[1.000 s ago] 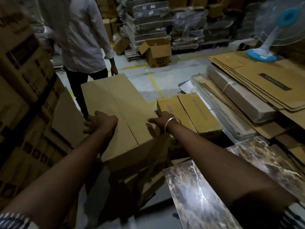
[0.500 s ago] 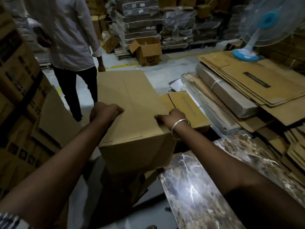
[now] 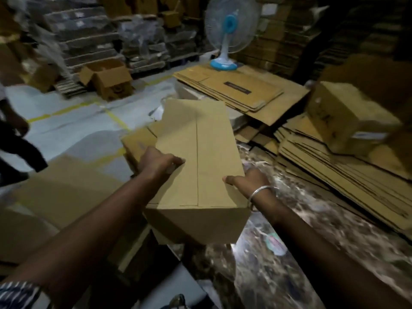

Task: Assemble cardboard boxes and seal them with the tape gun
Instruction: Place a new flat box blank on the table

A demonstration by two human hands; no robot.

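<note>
A long brown cardboard box (image 3: 209,157) with its top flaps folded shut lies in front of me, its near end over the edge of a marble-patterned table (image 3: 312,253). My left hand (image 3: 158,161) grips the box's left top edge with curled fingers. Along the right side my right hand (image 3: 247,181), wearing a silver bangle, holds the box with the thumb on top. No tape gun is in view.
Flat cardboard sheets (image 3: 334,175) are stacked on the right, with a taped box (image 3: 343,114) on top. A blue-and-white fan (image 3: 227,41) stands on more flat cartons behind. An open box (image 3: 109,81) sits on the floor. A person's leg (image 3: 15,143) is at far left.
The box has swung to the right, from over the floor stacks onto the marble table's edge. My view turned right with it, and the other person slid to the left edge.
</note>
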